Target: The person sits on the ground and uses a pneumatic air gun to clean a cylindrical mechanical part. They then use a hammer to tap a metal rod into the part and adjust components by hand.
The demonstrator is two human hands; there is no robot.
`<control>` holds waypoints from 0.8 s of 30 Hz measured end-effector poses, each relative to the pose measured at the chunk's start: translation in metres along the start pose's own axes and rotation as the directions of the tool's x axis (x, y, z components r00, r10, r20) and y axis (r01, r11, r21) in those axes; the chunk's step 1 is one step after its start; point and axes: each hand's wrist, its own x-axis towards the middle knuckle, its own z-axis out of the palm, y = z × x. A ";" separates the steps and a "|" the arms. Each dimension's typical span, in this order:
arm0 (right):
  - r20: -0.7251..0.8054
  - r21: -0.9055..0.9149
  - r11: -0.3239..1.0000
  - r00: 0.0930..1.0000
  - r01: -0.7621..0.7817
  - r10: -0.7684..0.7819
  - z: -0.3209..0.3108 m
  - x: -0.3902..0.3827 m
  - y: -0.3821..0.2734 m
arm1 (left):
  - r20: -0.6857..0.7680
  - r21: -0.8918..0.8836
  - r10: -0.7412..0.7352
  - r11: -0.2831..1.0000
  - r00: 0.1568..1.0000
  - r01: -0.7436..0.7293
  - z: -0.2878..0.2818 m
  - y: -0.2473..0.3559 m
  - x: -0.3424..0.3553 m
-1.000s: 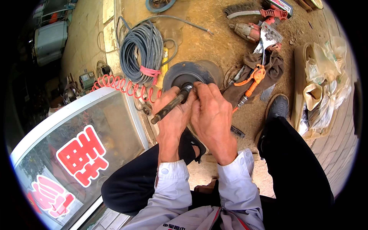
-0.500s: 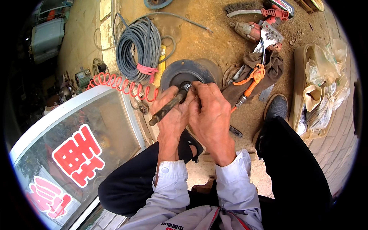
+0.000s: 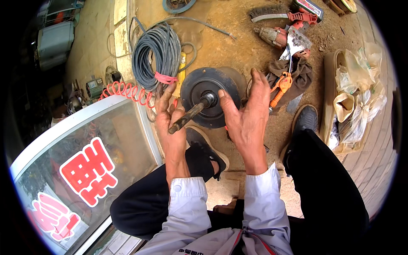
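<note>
A dark round metal flange (image 3: 199,81) stands between my hands over the dirty ground. From its middle a worn steel shaft (image 3: 187,118) sticks up toward me, with a small coil spring (image 3: 209,99) around its base. On the left side my left hand (image 3: 169,127) is open, fingers apart, its thumb close to the shaft; whether it touches cannot be made out. To the right my right hand (image 3: 248,117) is spread open, the thumb near the flange's right edge and the fingers pointing away. Neither hand grips anything.
A coil of grey cable (image 3: 156,55) tied with pink ribbon lies far left, near a red spiral hose (image 3: 127,91). Far right are a red power drill (image 3: 276,37), a wire brush (image 3: 270,15) and an orange air blow gun (image 3: 281,85). A glazed door (image 3: 85,161) stands left.
My hands were closed together around the spring and shaft; they have let go and parted to either side. The flange is now exposed between them.
</note>
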 end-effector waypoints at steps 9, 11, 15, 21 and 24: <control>0.125 0.225 0.966 0.987 -0.128 0.101 0.028 -0.017 0.012 | -0.063 0.045 -0.097 0.994 0.993 0.100 0.033 -0.034 -0.006; 0.132 0.238 0.961 0.985 -0.140 0.110 0.029 -0.015 0.013 | -0.070 -0.007 -0.116 0.993 0.991 0.116 0.036 -0.033 -0.007; 0.111 0.289 0.948 0.988 -0.132 0.104 0.033 -0.017 0.017 | -0.058 -0.024 -0.083 0.996 0.995 0.082 0.036 -0.034 -0.006; 0.126 0.358 0.914 0.980 -0.190 0.154 0.032 -0.016 0.015 | -0.072 0.014 -0.103 0.994 0.992 0.104 0.036 -0.031 -0.007; 0.117 0.322 0.928 0.980 -0.188 0.158 0.031 -0.017 0.016 | -0.068 -0.056 -0.115 0.992 0.991 0.111 0.040 -0.026 -0.010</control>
